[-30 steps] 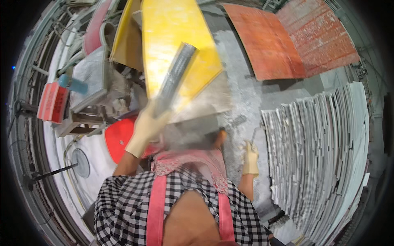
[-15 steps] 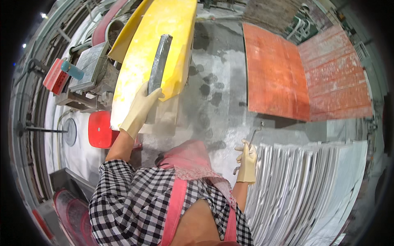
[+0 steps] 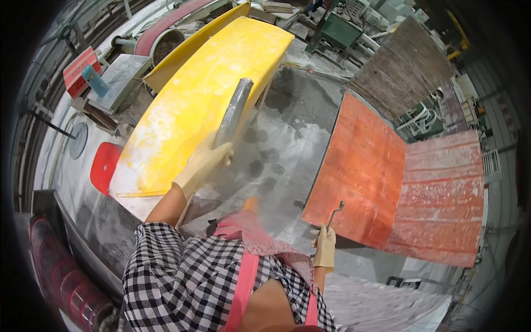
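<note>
My left hand [image 3: 200, 163], in a pale rubber glove, is wrapped round the lower end of a dark grey cylindrical bar [image 3: 234, 108]. The bar points up and away, over the right edge of a dusty yellow board [image 3: 188, 102]; I cannot tell whether they touch. In my right hand [image 3: 324, 250], gloved the same way, is a thin metal rod [image 3: 334, 214] with a bent, hooked tip. That hand is beside the near edge of an orange board [image 3: 359, 171], with the rod's tip seen against it. The fingers partly hide the rod's lower part.
A second, worn reddish board [image 3: 437, 199] adjoins the orange one. Behind leans a brown board [image 3: 404, 66]. A red stool [image 3: 104, 167] stands left of the yellow board. A pale white stack [image 3: 387, 304] lies at the lower right. Grey floor [image 3: 276, 160] runs between the boards.
The view has turned, and the boards appear shifted and tilted. The bar now lies over the yellow board's right edge. My right hand has gone from beside the white stack to the orange board.
</note>
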The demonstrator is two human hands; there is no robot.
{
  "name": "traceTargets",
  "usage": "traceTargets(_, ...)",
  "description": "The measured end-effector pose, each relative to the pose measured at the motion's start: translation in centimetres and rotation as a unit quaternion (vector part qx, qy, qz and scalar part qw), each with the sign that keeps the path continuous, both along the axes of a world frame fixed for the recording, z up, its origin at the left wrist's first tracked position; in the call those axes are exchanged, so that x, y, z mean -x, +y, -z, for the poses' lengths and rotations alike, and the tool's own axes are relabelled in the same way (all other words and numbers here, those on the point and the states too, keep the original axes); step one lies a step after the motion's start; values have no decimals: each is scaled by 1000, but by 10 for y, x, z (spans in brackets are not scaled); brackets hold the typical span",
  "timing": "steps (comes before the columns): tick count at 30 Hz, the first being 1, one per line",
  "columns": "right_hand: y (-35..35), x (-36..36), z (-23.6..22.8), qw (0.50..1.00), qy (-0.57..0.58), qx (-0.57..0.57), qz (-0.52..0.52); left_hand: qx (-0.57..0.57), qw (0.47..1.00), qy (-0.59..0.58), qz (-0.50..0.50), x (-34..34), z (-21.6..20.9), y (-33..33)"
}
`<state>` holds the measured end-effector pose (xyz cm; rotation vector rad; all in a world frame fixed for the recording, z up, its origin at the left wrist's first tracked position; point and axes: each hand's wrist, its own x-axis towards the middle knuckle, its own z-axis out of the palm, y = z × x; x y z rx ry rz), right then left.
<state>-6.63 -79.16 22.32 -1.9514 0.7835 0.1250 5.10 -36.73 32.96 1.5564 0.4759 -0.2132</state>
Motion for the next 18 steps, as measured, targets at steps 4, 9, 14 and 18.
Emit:
traceTargets(4, -76, -38, 21, 996, 84, 5, -3, -3, 999, 13, -37, -50, -8, -31)
traceTargets(9, -159, -81, 70, 977, 159, -99, 103, 58, 995, -29, -71, -131, -26, -64)
traceTargets(14, -254, -166, 136, 910, 149, -275, 272, 21, 990, -30, -138, -203, -11, -87)
traceTargets(18, -302, -327, 153, 957, 129, -183, 186, -10, 978, -14, -206, -274, 1, -114)
